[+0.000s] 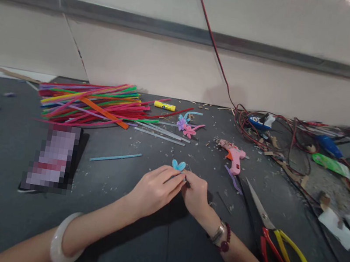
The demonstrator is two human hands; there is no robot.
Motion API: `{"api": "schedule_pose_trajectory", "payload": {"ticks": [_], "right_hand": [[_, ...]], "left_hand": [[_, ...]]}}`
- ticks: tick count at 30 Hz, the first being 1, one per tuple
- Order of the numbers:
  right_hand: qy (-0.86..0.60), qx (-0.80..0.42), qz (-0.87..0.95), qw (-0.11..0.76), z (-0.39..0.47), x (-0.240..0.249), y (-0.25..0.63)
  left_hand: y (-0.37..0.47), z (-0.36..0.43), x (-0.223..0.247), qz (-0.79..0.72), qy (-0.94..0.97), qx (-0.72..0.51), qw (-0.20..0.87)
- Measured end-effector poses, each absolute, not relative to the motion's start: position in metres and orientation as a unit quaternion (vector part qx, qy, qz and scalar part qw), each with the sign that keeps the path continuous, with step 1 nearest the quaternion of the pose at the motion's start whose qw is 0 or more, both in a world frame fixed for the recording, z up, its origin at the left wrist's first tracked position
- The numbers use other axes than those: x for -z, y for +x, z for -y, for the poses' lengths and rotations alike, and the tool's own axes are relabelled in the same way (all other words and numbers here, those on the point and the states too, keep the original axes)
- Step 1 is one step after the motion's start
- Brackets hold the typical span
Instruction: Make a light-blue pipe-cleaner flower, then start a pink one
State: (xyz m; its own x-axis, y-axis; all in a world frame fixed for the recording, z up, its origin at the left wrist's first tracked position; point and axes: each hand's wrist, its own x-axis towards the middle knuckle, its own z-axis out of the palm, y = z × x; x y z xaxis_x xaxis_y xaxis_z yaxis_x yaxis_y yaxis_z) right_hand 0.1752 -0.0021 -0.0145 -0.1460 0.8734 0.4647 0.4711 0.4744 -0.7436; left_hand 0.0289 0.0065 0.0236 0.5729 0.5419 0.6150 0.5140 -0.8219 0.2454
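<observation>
Near the middle of the dark table, my left hand (156, 187) and my right hand (196, 192) meet fingertip to fingertip. Both are closed on a small light blue pipe-cleaner flower (178, 165), whose looped petals stick up above the fingers. The rest of it is hidden by my fingers. A straight blue pipe cleaner (115, 157) lies to the left of my hands. Beyond them rest a purple flower (182, 123) and a pink flower (190, 130), with another blue one close by.
A pile of coloured pipe cleaners (96, 103) lies at the back left, a phone (51, 158) in front of it. A yellow glue stick (164, 106) and clear glue sticks (161, 136) are beyond my hands. Rightward are a pink glue gun (235, 156), large scissors (274, 231) and tangled cords.
</observation>
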Motion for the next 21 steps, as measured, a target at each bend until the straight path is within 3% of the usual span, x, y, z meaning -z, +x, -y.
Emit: {"api": "schedule_pose_trajectory", "payload": {"ticks": [14, 21], "right_hand": [[-0.465, -0.214, 0.726, 0.459, 0.002, 0.017, 0.175], [-0.490, -0.270, 0.672, 0.486, -0.001, 0.006, 0.178]], "left_hand": [[0.035, 0.000, -0.020, -0.323, 0.873, -0.365, 0.013], [0.021, -0.018, -0.038, -0.373, 0.809, -0.399, 0.216]]}}
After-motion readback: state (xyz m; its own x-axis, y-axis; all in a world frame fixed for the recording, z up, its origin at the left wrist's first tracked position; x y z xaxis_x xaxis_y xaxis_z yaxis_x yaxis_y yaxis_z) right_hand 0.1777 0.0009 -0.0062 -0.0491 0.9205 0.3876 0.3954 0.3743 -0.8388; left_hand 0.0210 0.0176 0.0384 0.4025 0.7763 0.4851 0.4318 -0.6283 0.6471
